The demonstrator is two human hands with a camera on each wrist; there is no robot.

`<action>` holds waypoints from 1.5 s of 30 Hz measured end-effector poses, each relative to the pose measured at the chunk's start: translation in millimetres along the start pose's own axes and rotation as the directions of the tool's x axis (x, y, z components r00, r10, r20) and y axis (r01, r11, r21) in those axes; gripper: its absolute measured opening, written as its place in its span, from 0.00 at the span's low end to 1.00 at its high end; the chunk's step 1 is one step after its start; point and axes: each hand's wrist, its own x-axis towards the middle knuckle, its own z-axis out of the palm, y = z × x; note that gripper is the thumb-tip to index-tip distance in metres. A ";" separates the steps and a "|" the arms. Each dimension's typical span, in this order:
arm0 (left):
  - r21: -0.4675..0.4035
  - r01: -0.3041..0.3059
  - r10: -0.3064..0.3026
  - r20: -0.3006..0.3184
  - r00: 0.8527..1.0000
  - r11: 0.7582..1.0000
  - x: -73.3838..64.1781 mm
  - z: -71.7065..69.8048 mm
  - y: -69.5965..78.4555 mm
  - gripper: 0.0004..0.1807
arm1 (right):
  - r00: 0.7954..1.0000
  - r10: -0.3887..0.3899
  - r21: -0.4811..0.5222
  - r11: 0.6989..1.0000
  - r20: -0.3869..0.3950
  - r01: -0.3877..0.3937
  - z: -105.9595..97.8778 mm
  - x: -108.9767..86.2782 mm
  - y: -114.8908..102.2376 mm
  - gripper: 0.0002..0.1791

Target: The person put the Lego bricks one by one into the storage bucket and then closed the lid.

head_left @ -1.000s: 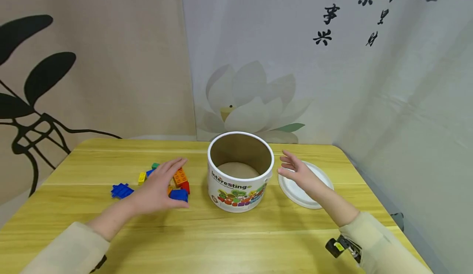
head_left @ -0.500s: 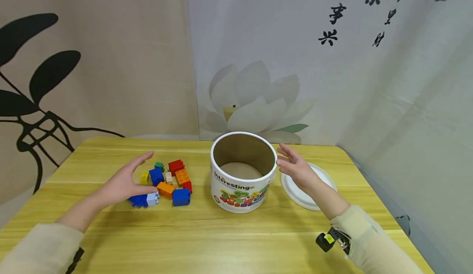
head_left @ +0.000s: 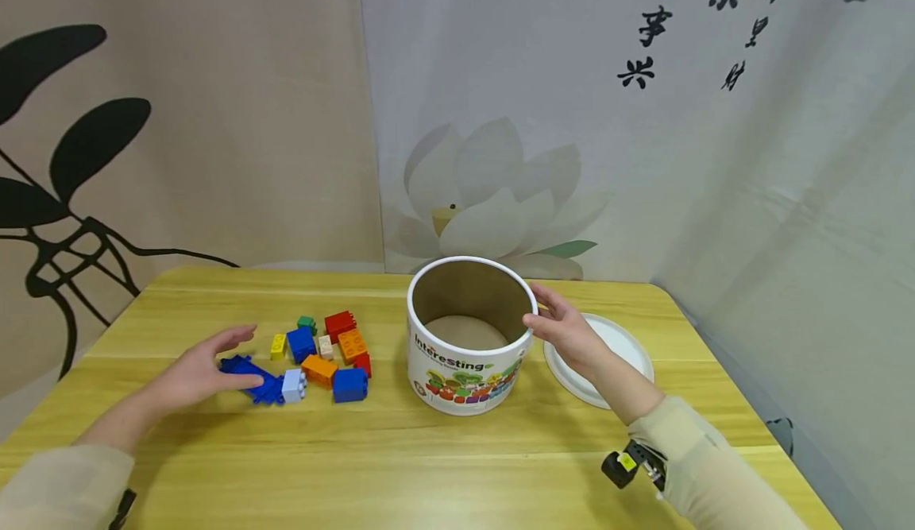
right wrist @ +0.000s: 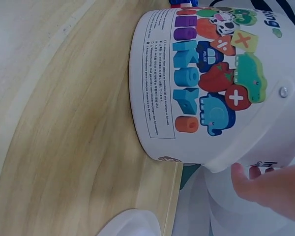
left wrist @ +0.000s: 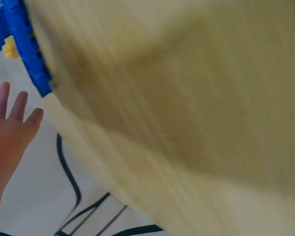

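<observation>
In the head view my left hand [head_left: 194, 371] reaches to the left end of a group of toy building bricks. Its thumb overlaps a dark blue studded piece [head_left: 268, 389], and its fingers stretch out beyond it. The left wrist view has the hand's fingers spread apart, close to the blue piece [left wrist: 27, 49]. On the other side, my right hand [head_left: 569, 330] lies at the right rim of a white round bucket [head_left: 457, 383]. Its thumb and fingers touch the outside of the bucket in the right wrist view. The bucket stands upright, open at the top, with bare floor showing inside.
Right of the bucket lies a white round lid [head_left: 622, 347], partly behind the right forearm. A light blue brick [head_left: 294, 385], an orange brick [head_left: 319, 369], a blue brick [head_left: 350, 384] and several others lie left of the bucket on the wooden table [head_left: 400, 474].
My left hand has moved left and down from over the bricks to the dark blue piece, uncovering the others. My right hand has come in to the bucket's rim.
</observation>
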 end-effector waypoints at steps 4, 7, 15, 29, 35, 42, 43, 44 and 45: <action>0.013 0.012 -0.013 0.012 1.000 1.000 -3.2 2.3 -6.3 0.47 | 1.000 0.000 -0.030 1.000 -0.001 0.000 0.3 1.6 2.4 0.38; 0.016 0.008 -0.009 0.029 1.000 1.000 -3.2 3.7 -9.0 0.45 | 1.000 0.003 -0.038 0.999 -0.004 -0.003 -1.3 2.2 3.8 0.39; 0.105 -0.066 0.063 0.034 0.997 0.992 -4.0 4.5 -20.2 0.32 | 1.000 0.021 -0.023 0.999 -0.005 -0.022 -2.0 4.5 5.7 0.39; 0.101 -0.043 0.039 0.045 0.998 0.994 -9.0 2.3 -23.7 0.22 | 1.000 0.012 -0.042 0.999 0.002 -0.012 -0.5 2.7 3.2 0.38; 0.040 -0.045 0.041 0.078 0.996 0.998 -11.6 -3.8 -18.4 0.22 | 1.000 0.009 -0.060 0.998 0.002 -0.008 -1.3 3.0 3.5 0.38; 0.000 -0.018 0.018 0.092 0.996 1.000 -11.8 -10.8 -8.8 0.22 | 1.000 0.020 -0.041 0.999 -0.009 -0.020 -0.6 3.0 2.8 0.36; -0.003 -0.016 0.016 0.093 0.995 1.000 -11.9 -11.7 -7.4 0.22 | 1.000 0.021 -0.035 0.999 -0.009 -0.021 -0.5 3.1 2.7 0.36; -0.007 -0.013 0.013 0.096 0.995 1.000 -12.0 -12.5 -6.0 0.22 | 1.000 0.020 -0.032 0.999 -0.008 -0.021 -0.2 3.2 2.6 0.36; -0.007 -0.008 0.009 0.095 0.995 1.000 -12.3 -13.3 -4.4 0.22 | 1.000 0.020 -0.030 0.999 -0.005 -0.020 0.1 3.4 2.6 0.36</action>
